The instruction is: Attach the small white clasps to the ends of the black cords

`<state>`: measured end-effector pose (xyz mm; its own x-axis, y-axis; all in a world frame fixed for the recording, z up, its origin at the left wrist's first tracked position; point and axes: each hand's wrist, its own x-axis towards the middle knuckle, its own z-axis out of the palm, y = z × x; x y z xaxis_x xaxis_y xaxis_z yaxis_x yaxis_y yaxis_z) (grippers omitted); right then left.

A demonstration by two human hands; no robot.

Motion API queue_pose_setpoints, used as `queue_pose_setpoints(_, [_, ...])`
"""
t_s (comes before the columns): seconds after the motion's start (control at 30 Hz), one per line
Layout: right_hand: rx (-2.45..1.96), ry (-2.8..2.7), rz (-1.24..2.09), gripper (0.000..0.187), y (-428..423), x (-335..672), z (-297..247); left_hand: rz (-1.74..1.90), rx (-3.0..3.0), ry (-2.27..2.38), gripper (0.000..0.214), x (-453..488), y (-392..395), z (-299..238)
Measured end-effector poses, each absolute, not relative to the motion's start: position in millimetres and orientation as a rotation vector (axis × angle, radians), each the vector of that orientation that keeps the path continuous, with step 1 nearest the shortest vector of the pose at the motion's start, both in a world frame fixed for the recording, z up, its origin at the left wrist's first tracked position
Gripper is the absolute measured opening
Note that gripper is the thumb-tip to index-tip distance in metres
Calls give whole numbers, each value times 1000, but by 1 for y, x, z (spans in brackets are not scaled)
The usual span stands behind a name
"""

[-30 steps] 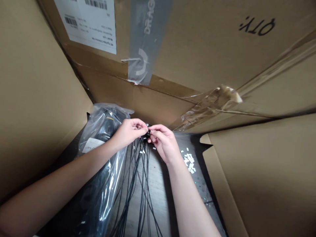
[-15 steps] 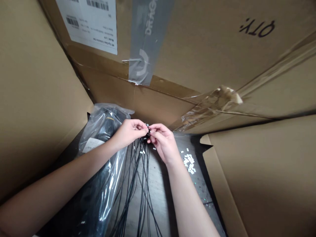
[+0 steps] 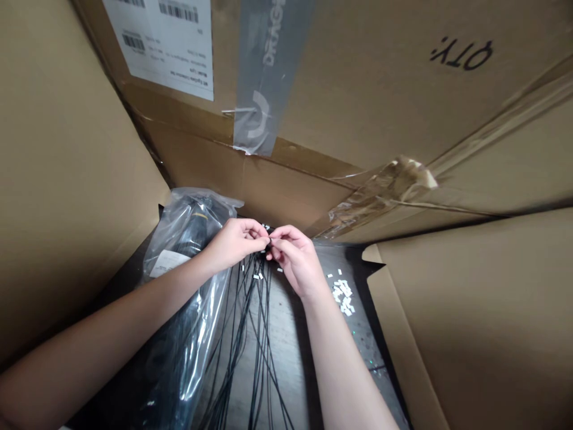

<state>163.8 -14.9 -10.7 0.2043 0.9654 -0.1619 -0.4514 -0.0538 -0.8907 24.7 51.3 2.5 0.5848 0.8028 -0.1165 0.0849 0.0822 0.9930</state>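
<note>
My left hand [image 3: 238, 242] and my right hand [image 3: 293, 254] meet fingertip to fingertip, both in a closed pinch. Between them shows a small dark bit, which looks like the end of a thin black cable; my fingers hide most of it. Below the hands a loose bundle of black cables [image 3: 242, 334] runs down towards me over the grey surface [image 3: 286, 352]. Small white pieces [image 3: 257, 276] lie at the upper part of the bundle. To the right of my right wrist is a heap of similar small white pieces [image 3: 344, 297].
A clear plastic bag [image 3: 201, 352] of black cables, with a white label [image 3: 168, 263], lies under my left forearm. A large taped cardboard box [image 3: 358, 89] stands behind the hands. Cardboard panels rise on the left [image 3: 58, 179] and right [image 3: 483, 322].
My fingertips have drawn slightly closer together, and less of the dark bit shows between them. The bag, bundle and heap stay where they were.
</note>
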Motion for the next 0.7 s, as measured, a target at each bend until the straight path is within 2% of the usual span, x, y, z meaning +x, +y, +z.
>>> queue_pose_setpoints(0.7, [-1042, -583, 1334, 17, -15, 164, -9, 611, 1357, 717, 2, 26, 50, 4])
